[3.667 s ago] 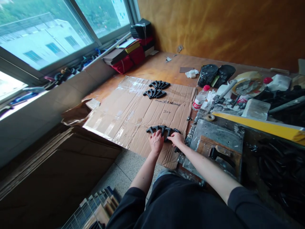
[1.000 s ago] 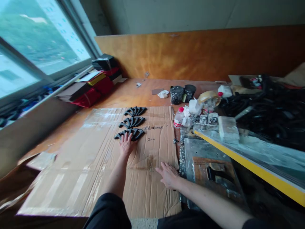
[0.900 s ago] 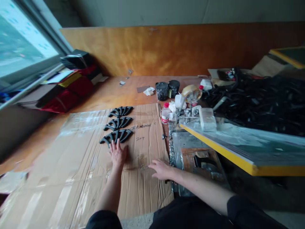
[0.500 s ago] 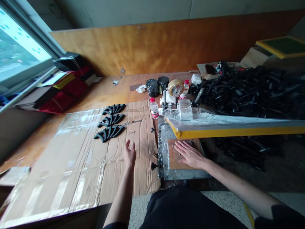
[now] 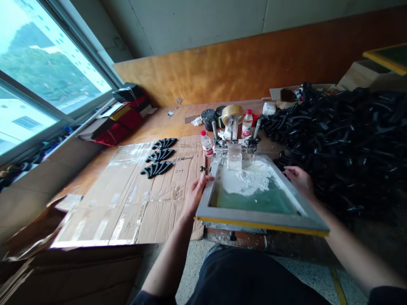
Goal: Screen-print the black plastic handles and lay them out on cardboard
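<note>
A screen printing frame (image 5: 267, 220) with a grey rim and yellow front edge lies in front of me, slightly tilted. White paste (image 5: 251, 180) covers the back part of its green mesh. A clear block (image 5: 234, 156) sits at its back end. My left hand (image 5: 197, 192) is closed at the frame's left side, fingertips on the rim. Along the right side is my right hand (image 5: 299, 180), its fingers bent together at the rim; their exact contact is hard to see. The frame hides most of the base plate below.
Black curved parts (image 5: 343, 144) are heaped at the right. Three rows of similar parts (image 5: 157, 168) lie on flattened cardboard (image 5: 133, 203) at the left. Red-capped bottles (image 5: 206, 143), a tape roll (image 5: 232, 113) and dark tubs (image 5: 208, 119) stand behind the frame.
The raised screen frame has come down and left over the base plate. My right hand has left the brown board for the frame's right side; my left hand moved right to its left side.
</note>
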Available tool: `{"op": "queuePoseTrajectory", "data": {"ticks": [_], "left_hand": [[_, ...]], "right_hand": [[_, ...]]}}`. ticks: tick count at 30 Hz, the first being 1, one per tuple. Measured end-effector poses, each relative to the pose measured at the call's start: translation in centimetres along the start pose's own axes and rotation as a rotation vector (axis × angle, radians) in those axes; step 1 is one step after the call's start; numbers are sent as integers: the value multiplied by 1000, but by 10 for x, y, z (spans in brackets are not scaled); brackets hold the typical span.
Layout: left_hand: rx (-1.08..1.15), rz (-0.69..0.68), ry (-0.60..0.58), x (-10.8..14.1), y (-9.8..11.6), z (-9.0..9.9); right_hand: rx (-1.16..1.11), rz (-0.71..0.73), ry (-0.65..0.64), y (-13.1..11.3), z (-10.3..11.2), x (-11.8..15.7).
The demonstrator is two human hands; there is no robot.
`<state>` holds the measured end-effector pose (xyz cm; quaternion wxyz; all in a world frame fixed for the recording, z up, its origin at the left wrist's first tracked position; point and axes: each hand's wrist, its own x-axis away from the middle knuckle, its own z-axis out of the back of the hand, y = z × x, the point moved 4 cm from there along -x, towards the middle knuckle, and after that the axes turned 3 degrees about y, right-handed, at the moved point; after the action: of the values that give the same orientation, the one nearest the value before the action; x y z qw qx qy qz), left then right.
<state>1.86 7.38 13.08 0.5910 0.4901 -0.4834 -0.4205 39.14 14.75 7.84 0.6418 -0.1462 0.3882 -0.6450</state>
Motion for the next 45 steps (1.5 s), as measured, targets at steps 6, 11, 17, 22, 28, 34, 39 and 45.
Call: {"op": "queuePoseTrajectory", "data": {"ticks": [6, 11, 17, 22, 28, 34, 39, 45], "left_hand": [[-299, 142, 5, 13, -105, -1], [-507, 95, 11, 5, -131, -4], [-503, 102, -35, 4, -138, -2], [-482, 116, -21, 7, -137, -3], [-435, 144, -18, 8, -132, -3], [-359, 137, -38, 9, -121, -1], [-111, 106, -62, 15, -63, 3], [221, -188, -4, -17, 44, -10]], "right_hand": [[94, 436, -226, -112, -60, -23], [361, 401, -603, -146, -116, 0], [320, 826, -772, -129, -91, 62], [193, 849, -795, -129, -79, 62], [222, 867, -594, -123, -89, 82], [171, 618, -551, -141, -92, 44], [173, 390, -312, -145, -67, -52], [93, -124, -35, -44, -9, -75]]}}
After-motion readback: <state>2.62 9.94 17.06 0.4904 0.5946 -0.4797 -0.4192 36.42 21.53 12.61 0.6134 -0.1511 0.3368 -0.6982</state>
